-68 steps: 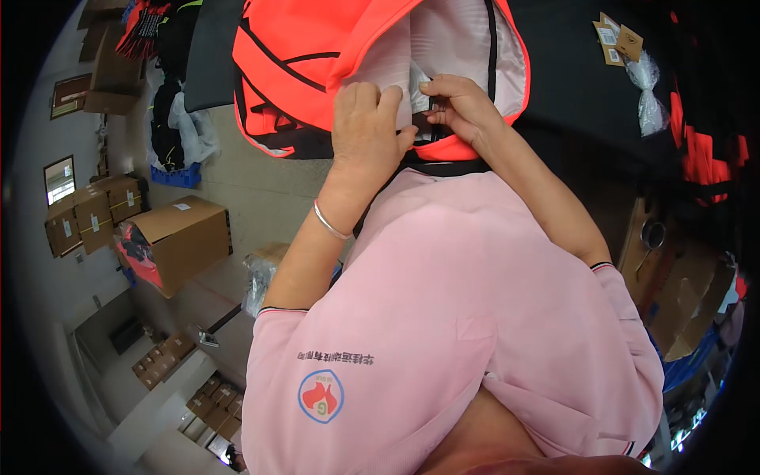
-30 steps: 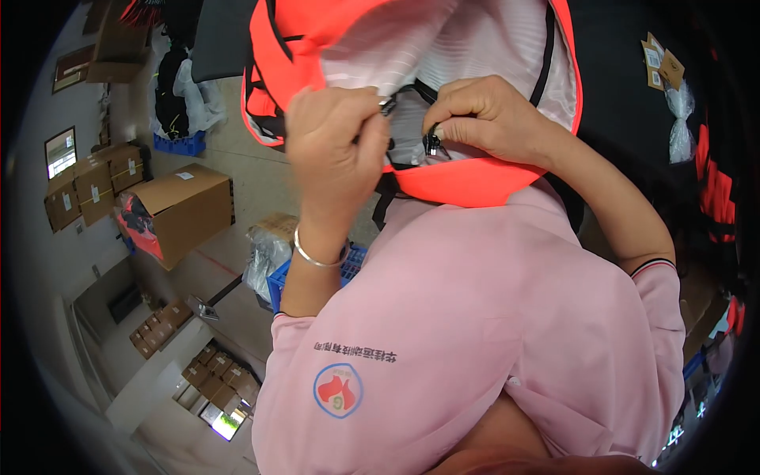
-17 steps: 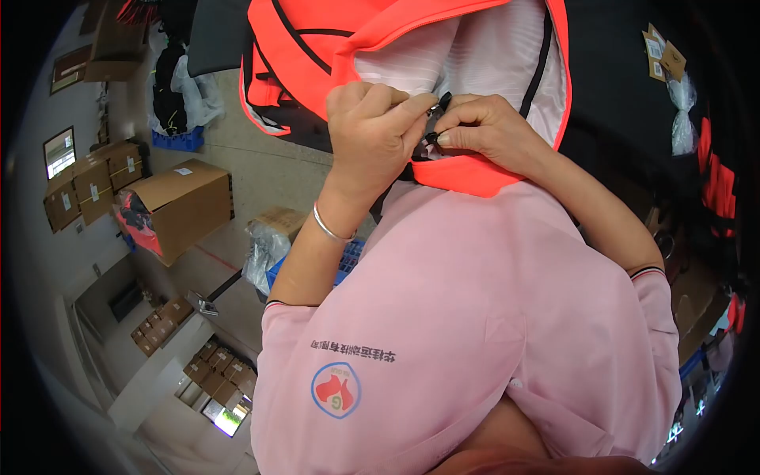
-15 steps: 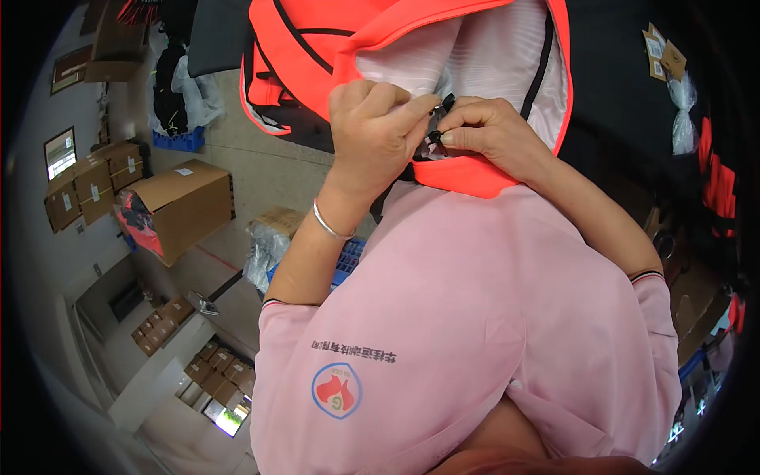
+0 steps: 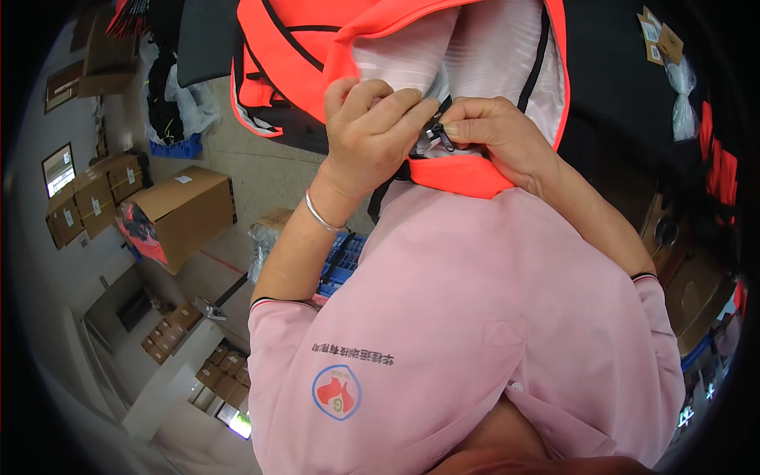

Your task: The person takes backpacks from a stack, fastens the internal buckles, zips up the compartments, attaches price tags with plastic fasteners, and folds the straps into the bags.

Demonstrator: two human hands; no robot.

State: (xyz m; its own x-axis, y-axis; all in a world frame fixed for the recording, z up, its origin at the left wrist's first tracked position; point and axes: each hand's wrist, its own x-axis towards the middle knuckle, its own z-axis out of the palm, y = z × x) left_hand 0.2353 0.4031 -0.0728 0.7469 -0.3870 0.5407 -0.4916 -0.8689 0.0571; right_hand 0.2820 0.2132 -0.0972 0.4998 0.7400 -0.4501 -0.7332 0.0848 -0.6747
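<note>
An orange-red and black bag (image 5: 455, 172) lies opened in front of my body, its pale striped lining (image 5: 491, 59) showing. Inside its near edge is a small black buckle or clip (image 5: 438, 136) between my hands. My left hand (image 5: 370, 131), with a silver bangle at the wrist, has its fingers curled in at the clip; what its fingertips pinch is hidden. My right hand (image 5: 495, 134) pinches the black clip between thumb and forefinger.
A black surface (image 5: 606, 71) lies under and right of the bag, with brown tags (image 5: 661, 39) and a knotted plastic bundle (image 5: 682, 99). On the floor at left stand an open carton (image 5: 190, 214) and a blue crate (image 5: 340, 261). Stacked cartons (image 5: 95, 198) are farther left.
Both hands stay close together at the bag's near edge, and the black clip now shows more plainly between them. Earlier they were farther apart. The bag has shifted slightly left since half a second ago.
</note>
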